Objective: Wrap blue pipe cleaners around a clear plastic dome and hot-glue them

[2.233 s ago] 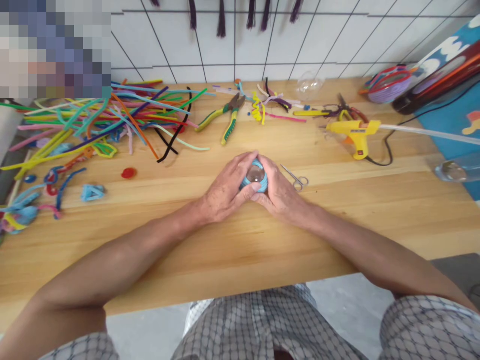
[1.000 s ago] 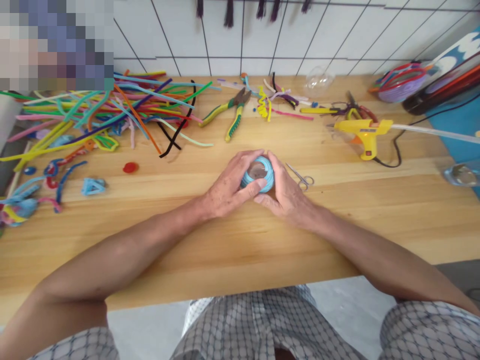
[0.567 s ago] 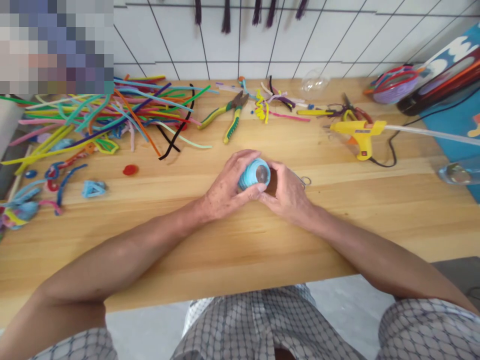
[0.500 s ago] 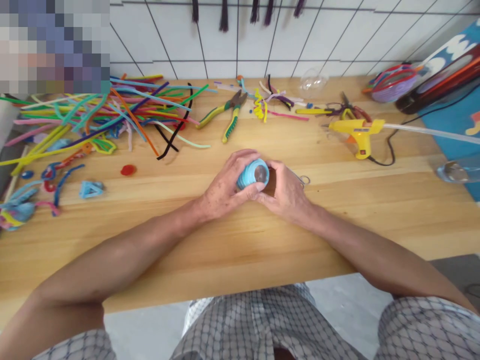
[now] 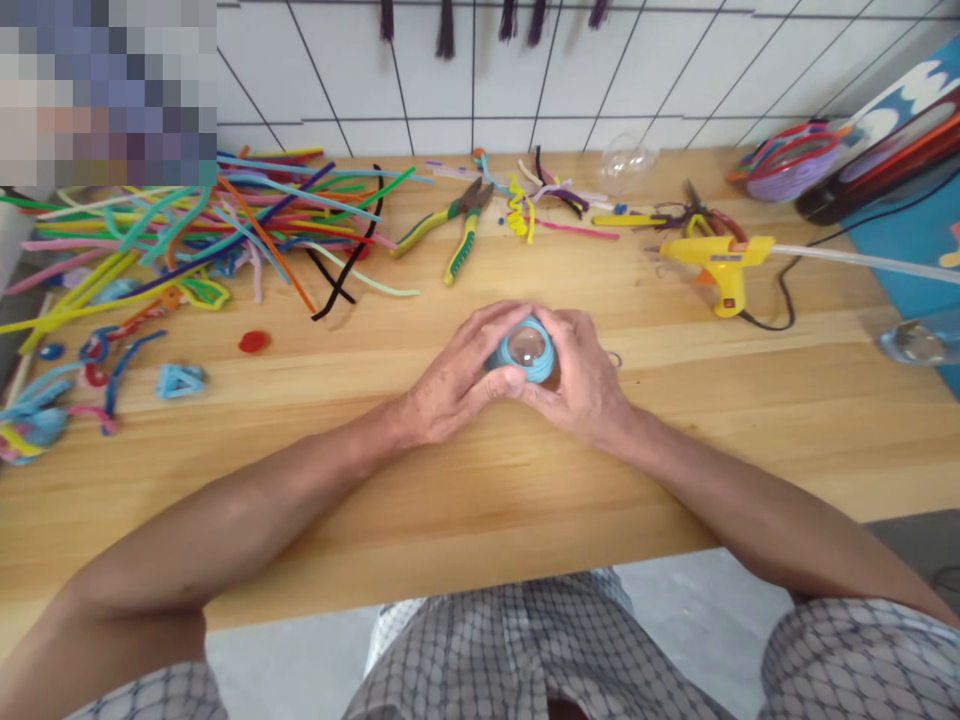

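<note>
Between my two hands is a round clear ball wrapped in light blue pipe cleaner (image 5: 546, 362), its clear top showing through a ring of blue. My left hand (image 5: 465, 372) curls round its left side, the thumb at the near edge. From the right, my right hand (image 5: 585, 370) closes on it with fingers at the far side. The fingertips of both hands come close together there. A small metal ring handle (image 5: 615, 359), perhaps of scissors, peeks out beside my right hand; the rest of it is hidden.
A heap of coloured pipe cleaners (image 5: 277, 235) covers the back left. Pliers (image 5: 461, 225) lie behind my hands, and a yellow glue gun (image 5: 720, 265) with a cord lies to the right. A clear ball (image 5: 628, 160) stands by the tiled wall. A red cap (image 5: 253, 342) lies left.
The wrapped ball has turned so its clear top faces up more, and it sits slightly further right. My right hand has closed in around its far side.
</note>
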A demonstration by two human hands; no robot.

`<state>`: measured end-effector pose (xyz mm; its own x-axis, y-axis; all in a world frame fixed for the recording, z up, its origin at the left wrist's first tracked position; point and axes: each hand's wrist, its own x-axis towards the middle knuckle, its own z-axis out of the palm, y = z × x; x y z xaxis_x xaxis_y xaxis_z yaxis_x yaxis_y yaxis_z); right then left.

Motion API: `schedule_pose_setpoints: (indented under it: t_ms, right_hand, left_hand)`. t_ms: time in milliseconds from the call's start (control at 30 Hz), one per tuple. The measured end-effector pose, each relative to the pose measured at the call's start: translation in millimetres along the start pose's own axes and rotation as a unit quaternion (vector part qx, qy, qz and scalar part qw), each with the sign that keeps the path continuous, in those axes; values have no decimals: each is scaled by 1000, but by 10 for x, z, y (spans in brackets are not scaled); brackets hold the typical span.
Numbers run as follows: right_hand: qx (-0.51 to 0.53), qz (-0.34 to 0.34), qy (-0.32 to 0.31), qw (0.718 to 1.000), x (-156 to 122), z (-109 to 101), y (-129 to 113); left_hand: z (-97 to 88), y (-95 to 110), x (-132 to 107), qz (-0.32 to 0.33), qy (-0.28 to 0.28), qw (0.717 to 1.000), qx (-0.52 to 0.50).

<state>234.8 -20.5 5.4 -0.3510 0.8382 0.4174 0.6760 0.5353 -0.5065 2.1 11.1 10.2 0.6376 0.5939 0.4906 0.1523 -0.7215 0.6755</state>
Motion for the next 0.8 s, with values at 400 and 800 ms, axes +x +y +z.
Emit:
schedule_pose_setpoints:
  t_ms: [400,800]
  right_hand:
    - [31,-83,-25,996,1,83,70]
    - [49,-67,-26,996,30,67,32]
  left_hand:
    - [63,-67,30,-8,-14,1000,-12]
    - [71,-46,58,-24,-24,999,-26]
